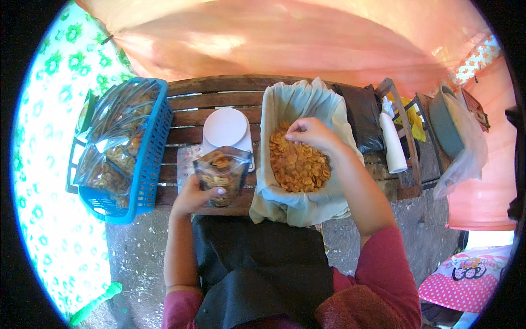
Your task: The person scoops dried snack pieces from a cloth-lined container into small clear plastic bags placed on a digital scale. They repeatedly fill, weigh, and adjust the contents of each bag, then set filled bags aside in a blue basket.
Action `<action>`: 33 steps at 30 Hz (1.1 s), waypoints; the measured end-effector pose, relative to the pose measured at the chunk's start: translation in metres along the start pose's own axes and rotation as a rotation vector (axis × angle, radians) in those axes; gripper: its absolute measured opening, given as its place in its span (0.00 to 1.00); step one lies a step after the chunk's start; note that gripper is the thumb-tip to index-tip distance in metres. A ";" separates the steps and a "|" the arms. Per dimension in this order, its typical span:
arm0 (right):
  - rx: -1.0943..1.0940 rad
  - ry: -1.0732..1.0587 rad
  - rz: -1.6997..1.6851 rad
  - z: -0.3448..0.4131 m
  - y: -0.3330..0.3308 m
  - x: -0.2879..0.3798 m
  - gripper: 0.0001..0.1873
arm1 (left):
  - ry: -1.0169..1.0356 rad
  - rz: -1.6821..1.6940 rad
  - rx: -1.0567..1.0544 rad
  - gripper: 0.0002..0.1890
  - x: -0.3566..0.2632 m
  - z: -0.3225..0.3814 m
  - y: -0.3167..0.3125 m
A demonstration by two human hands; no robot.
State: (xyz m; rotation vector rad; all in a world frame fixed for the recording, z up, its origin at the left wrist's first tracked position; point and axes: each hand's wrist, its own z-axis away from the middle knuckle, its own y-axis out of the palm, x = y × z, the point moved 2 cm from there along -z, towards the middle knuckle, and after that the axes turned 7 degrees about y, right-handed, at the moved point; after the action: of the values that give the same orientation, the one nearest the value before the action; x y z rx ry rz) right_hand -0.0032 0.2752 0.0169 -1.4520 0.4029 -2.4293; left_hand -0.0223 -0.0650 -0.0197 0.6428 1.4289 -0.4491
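Note:
My left hand point(198, 195) grips the lower left side of a clear stand-up pouch point(224, 174), its thumb across the front. Dried chips, likely banana, show inside the pouch. Just behind it sits a white kitchen scale point(226, 128) with a round platform. My right hand point(310, 132) hovers over a heap of golden-brown chips point(300, 168), thumb and fingertips drawn together; whether a chip is between them is hidden. The heap lies in a container lined with pale cloth point(287, 96), whose folds hang over the near edge.
A blue plastic basket point(154, 152) of filled pouches point(119, 135) stands at the left of the slatted wooden bench point(193, 119). Right of the cloth-lined container are a black plastic bag point(363, 119), a white roll point(392, 144) and a wooden armrest point(404, 127). An orange sheet point(246, 41) hangs behind.

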 end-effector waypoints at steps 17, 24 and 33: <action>-0.206 -0.489 -0.023 0.026 0.015 0.064 0.07 | 0.007 0.041 0.054 0.20 -0.009 -0.003 0.010; -0.067 0.129 0.886 -0.012 0.024 -0.047 0.41 | 0.052 -0.026 -0.063 0.29 -0.010 -0.003 0.002; -0.142 -0.163 0.686 0.028 0.002 -0.066 0.19 | -0.079 -0.023 -0.104 0.37 -0.001 0.004 -0.009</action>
State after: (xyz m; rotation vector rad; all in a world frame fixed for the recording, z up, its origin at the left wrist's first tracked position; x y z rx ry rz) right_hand 0.0519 0.2961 -0.0246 -1.2728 0.8804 -1.7543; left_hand -0.0252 -0.0746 -0.0194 0.5202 1.3767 -0.4112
